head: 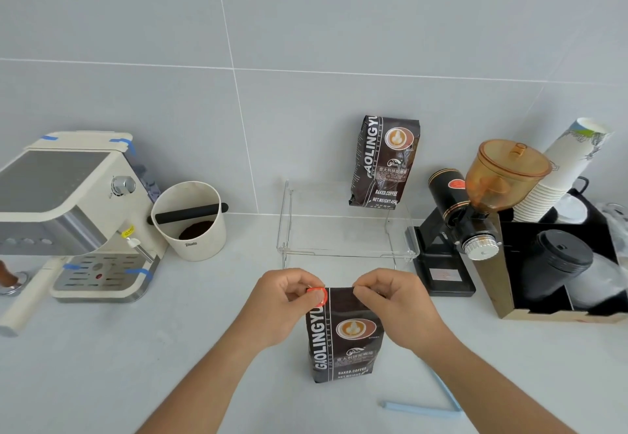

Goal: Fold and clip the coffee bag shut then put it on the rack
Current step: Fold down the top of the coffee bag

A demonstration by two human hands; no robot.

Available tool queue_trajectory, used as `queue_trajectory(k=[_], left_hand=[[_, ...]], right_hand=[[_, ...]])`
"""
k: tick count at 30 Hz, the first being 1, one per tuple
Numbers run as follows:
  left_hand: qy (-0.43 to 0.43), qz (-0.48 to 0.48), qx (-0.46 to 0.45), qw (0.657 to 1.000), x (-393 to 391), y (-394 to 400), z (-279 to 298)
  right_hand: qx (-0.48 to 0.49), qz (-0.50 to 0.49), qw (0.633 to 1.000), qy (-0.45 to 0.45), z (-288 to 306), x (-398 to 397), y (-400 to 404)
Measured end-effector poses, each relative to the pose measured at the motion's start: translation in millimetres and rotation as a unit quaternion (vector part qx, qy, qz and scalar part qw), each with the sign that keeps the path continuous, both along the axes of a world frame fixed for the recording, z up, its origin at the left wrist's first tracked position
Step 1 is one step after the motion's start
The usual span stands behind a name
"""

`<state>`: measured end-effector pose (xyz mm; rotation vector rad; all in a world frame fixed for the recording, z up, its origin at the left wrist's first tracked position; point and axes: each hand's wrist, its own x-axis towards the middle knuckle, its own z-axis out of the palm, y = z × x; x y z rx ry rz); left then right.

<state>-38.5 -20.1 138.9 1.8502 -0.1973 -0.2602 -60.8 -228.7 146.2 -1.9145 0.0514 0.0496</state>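
Note:
A dark brown coffee bag [345,335] stands upright on the white counter, close in front of me. Its top edge is folded flat. My left hand [278,307] pinches a small red clip [318,294] against the bag's top left corner. My right hand [394,307] pinches the folded top edge at the right. Behind the bag stands a clear acrylic rack [346,253]. A second, identical coffee bag [384,161] stands on the rack's top, leaning on the wall.
An espresso machine [74,216] and a white knock box [190,222] stand at the left. A black grinder [469,216], stacked paper cups [560,175] and a box of lids [557,270] stand at the right. A long light-blue clip [424,406] lies open near the front right.

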Motion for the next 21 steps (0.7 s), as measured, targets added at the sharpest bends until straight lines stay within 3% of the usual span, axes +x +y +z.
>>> queue_trajectory(k=[5, 11, 13, 16, 21], left_hand=[[0.006, -0.032, 0.023, 0.999, -8, -4, -9], [-0.094, -0.07, 0.168, 0.979, -7, -3, -17], [-0.11, -0.087, 0.205, 0.969, -6, -2, -17], [-0.124, -0.121, 0.238, 0.956, -6, -1, -17], [-0.133, -0.103, 0.185, 0.968, -9, 0, -21]], right_hand=[[0.103, -0.033, 0.989, 0.105, 3, 9, 6], [0.04, 0.022, 0.985, 0.164, -1, 14, 2], [-0.01, 0.105, 0.985, 0.138, 0, 10, -6], [-0.164, 0.195, 0.966, 0.034, -4, 4, -17], [-0.187, 0.169, 0.966, -0.064, -11, -1, -28]])
